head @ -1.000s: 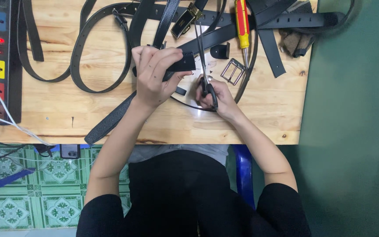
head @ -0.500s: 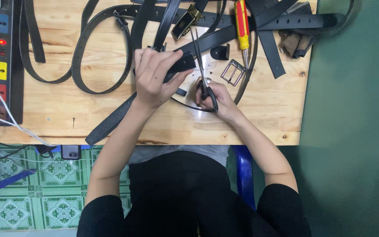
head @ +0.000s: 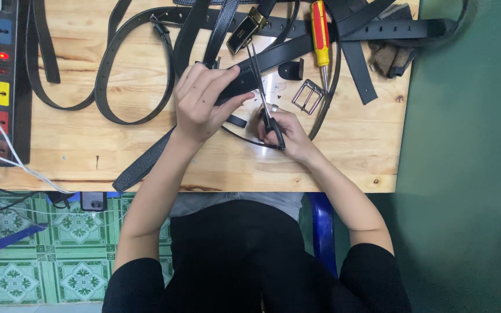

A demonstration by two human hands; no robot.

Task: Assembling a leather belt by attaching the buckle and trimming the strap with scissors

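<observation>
We held the black belt (head: pixel 244 81) pinned to the wooden table (head: pixel 146 145) under our left hand (head: pixel 201 104), fingers curled over the strap. Our right hand (head: pixel 282 130), just right of it, was closed through the handles of the scissors (head: pixel 265 98), whose blades pointed away from us across the belt. Since a second before, almost nothing had shifted: both hands sat where they were, so the cut looked barely advanced. A metal buckle (head: pixel 308 95) lay just beyond the right hand, a red-and-yellow screwdriver (head: pixel 320 32) farther off.
</observation>
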